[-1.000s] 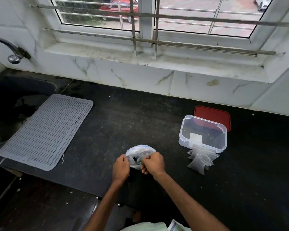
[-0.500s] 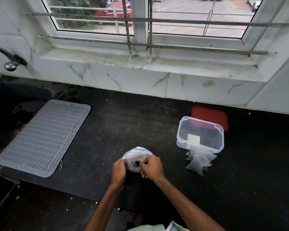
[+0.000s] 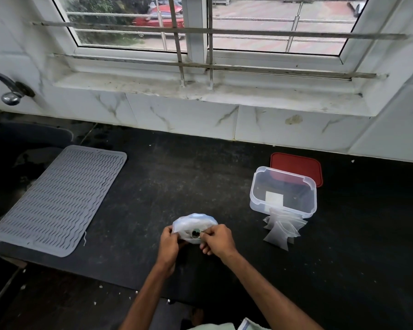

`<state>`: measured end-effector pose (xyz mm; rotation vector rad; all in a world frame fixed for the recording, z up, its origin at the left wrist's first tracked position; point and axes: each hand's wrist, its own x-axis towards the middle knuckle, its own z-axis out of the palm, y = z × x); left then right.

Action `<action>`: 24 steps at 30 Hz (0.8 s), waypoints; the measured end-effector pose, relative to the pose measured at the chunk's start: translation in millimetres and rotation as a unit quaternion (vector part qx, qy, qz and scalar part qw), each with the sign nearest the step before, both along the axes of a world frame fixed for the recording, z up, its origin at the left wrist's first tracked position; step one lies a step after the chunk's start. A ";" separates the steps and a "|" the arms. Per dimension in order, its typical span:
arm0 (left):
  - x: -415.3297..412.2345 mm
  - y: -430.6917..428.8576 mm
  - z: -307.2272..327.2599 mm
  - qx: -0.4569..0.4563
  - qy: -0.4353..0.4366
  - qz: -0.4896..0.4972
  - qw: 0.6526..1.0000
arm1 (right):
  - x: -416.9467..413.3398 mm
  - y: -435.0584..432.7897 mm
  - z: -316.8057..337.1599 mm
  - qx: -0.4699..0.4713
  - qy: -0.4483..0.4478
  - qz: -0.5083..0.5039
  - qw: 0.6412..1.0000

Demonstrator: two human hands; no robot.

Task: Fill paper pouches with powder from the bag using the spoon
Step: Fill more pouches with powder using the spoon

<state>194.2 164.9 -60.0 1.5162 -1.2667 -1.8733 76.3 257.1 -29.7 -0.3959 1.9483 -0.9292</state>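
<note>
A crumpled clear plastic bag (image 3: 193, 222) sits on the black counter near its front edge. My left hand (image 3: 168, 242) pinches the bag's left side and my right hand (image 3: 217, 240) pinches its right side, holding its mouth apart; something dark shows inside. To the right, several small translucent pouches (image 3: 280, 231) lie in a pile against the front of a clear plastic box (image 3: 284, 190). No spoon is visible.
A red lid (image 3: 298, 163) lies behind the clear box. A grey ridged mat (image 3: 60, 198) covers the counter's left part, beside a dark sink (image 3: 14, 148) with a tap (image 3: 8, 91). A tiled wall and a barred window stand behind.
Both hands have stayed on the bag, shifting their pinch slightly at its mouth. The camera has tilted a little, so everything sits slightly lower and to the left.
</note>
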 end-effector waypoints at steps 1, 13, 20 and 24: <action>1.5 2.4 -0.6 -0.002 0.007 0.006 1.000 | -0.2 0.2 0.3 -0.002 -0.017 -0.008 1.000; 3.7 -6.5 8.6 -0.097 -0.112 0.042 0.988 | -23.5 6.8 38.6 -0.064 -0.122 0.044 0.990; 1.7 -8.8 10.3 -0.023 -0.021 0.014 0.999 | -59.1 29.8 62.3 -0.085 -0.072 0.004 0.994; -1.4 -8.6 12.8 -0.029 0.013 0.002 0.999 | -62.3 39.2 62.0 -0.076 -0.060 -0.005 0.995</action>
